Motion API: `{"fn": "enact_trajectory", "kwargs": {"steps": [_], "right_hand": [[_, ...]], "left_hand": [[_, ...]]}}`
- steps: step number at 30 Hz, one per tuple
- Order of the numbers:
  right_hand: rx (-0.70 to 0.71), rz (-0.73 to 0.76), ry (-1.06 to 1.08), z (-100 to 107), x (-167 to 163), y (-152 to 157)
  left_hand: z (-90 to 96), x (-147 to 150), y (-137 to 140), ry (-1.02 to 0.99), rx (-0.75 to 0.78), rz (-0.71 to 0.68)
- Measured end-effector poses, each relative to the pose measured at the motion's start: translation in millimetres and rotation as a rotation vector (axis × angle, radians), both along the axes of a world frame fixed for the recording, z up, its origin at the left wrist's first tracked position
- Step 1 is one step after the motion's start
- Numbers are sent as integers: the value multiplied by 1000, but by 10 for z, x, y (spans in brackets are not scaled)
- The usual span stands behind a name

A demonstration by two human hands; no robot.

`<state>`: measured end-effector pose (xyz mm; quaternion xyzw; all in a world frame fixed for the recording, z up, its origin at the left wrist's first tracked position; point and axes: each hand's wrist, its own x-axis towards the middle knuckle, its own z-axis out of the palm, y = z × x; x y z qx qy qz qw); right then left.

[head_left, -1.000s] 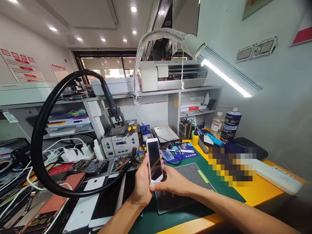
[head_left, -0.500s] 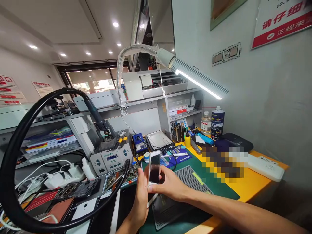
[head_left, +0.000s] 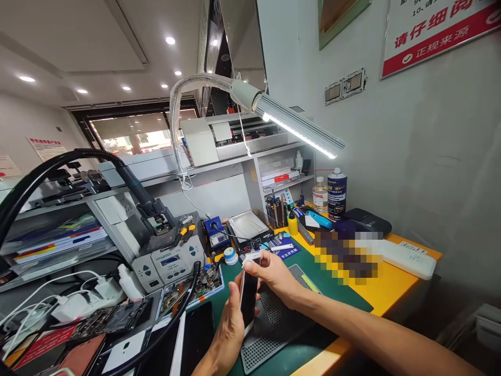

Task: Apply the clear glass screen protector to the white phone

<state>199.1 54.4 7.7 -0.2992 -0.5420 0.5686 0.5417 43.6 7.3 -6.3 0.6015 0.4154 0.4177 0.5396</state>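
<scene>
Above the bench I hold a white-framed smartphone (head_left: pixel 249 297) on end and tilted, its dark screen partly turned my way. Wrapped round its lower left side is my left hand (head_left: pixel 231 326), thumb along the edge. My right hand (head_left: pixel 277 275) grips the phone's top end, with the thumb across the upper front corner and the other fingers mostly hidden behind. Under the hands lie a grey perforated pad (head_left: pixel 260 352) and a green work mat (head_left: pixel 352 298).
A grey soldering station (head_left: pixel 170 263) and a tray of circuit boards (head_left: pixel 203 287) stand left of the hands. A thick black hose (head_left: pixel 23 190) arches at far left. Above hangs a lit lamp (head_left: pixel 301 125). Bottles and a spray can (head_left: pixel 337 194) stand at the back right.
My right hand has moved from the phone's lower part up to its top end. The phone has turned so its screen shows more edge-on. The whole view has shifted slightly right.
</scene>
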Motion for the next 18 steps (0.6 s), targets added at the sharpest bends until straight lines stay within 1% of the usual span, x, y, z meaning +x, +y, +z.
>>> {"fn": "enact_trajectory", "kwargs": {"steps": [3, 6, 10, 13, 16, 18], "right_hand": [[-8, 58, -8, 52, 32, -23], [-32, 105, -10, 85, 46, -51], [-70, 136, -7, 89, 55, -52], [-94, 129, 3, 74, 58, -31], [-100, 92, 14, 53, 48, -11], [-96, 63, 20, 34, 34, 4]], "left_hand": [[52, 19, -22, 49, 13, -1], [92, 32, -46, 25, 22, 36], [109, 32, -48, -11, 40, 41], [103, 16, -34, -40, 43, 40], [95, -10, -24, -75, -32, 57], [102, -21, -18, -143, -130, 60]]}}
